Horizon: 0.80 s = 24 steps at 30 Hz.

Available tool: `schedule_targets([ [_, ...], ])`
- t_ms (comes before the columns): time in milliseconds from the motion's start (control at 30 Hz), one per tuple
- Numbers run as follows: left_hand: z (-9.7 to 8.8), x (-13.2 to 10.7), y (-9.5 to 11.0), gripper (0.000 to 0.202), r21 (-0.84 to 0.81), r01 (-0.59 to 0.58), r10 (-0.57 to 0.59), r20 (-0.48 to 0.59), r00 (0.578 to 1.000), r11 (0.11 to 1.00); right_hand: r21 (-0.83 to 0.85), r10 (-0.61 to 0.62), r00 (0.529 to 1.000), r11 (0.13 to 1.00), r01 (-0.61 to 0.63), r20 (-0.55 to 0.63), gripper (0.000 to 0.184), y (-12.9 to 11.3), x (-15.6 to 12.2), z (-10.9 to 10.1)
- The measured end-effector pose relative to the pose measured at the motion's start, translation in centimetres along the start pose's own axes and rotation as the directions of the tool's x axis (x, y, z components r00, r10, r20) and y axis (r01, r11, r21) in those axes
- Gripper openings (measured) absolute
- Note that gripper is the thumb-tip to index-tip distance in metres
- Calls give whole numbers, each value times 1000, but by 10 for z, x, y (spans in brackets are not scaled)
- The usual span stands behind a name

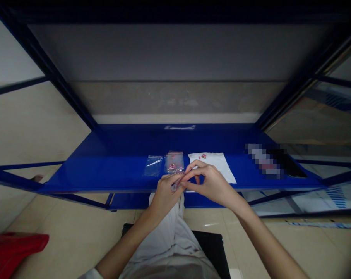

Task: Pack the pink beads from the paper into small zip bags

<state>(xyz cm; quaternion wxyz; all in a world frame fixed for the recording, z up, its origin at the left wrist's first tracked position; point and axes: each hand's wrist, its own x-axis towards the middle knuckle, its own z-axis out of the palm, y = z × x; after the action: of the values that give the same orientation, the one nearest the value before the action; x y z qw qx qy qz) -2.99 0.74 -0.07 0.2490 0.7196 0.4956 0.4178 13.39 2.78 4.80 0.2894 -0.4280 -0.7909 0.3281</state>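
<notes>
My left hand (167, 190) is closed round a small clear zip bag (177, 184) at the shelf's front edge. Thumb and forefinger of my right hand (211, 183) pinch together at the bag's top edge. What lies inside that bag is too small to make out. Just beyond my hands lie zip bags with pink capsules (173, 166) in them. To their left is a flat, clear zip bag (153, 166). A white sheet (224, 166) lies partly behind my right hand, with a few loose pink capsules (204, 156) near its far edge.
The blue metal shelf (120, 145) has upright posts at both sides. A dark flat object (293, 164) lies at its right, beside a pixelated patch. A red item (15, 248) is on the floor at lower left. A black seat (211, 248) is under my legs.
</notes>
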Motion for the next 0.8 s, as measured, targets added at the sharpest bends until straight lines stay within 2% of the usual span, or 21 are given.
schedule_targets([
  [100, 0, 0, 0, 12, -43, 68, -65, 57, 996, 997, 44, -6, 999, 999, 4, 45, 8, 2, 0, -1],
  [167, -1, -1, 2, 11, -166, 156, -137, 123, 983, 974, 65, -31, 999, 997, 30, 13, 9, 1, 0, -4],
  [267, -5, -1, 7, 14, -373, 296, -228, 216, 949, 880, 79, -72, 995, 994, 77, -71, 10, -6, 0, -13],
  [333, -8, -1, 11, 18, -446, 349, -268, 236, 934, 825, 96, -104, 990, 989, 113, -90, 10, -11, 0, -20],
  [467, -13, 0, 14, 13, -496, 355, -261, 252, 932, 792, 96, -211, 975, 971, 218, -72, 9, -15, -3, -28],
  [600, -14, 0, 15, 4, -559, 291, -220, 192, 956, 777, 69, -293, 954, 952, 298, -68, 8, -15, -5, -30],
  [800, -14, 0, 19, 5, -492, 268, -223, 150, 963, 829, 76, -278, 959, 957, 281, -50, 9, -15, -6, -26],
])
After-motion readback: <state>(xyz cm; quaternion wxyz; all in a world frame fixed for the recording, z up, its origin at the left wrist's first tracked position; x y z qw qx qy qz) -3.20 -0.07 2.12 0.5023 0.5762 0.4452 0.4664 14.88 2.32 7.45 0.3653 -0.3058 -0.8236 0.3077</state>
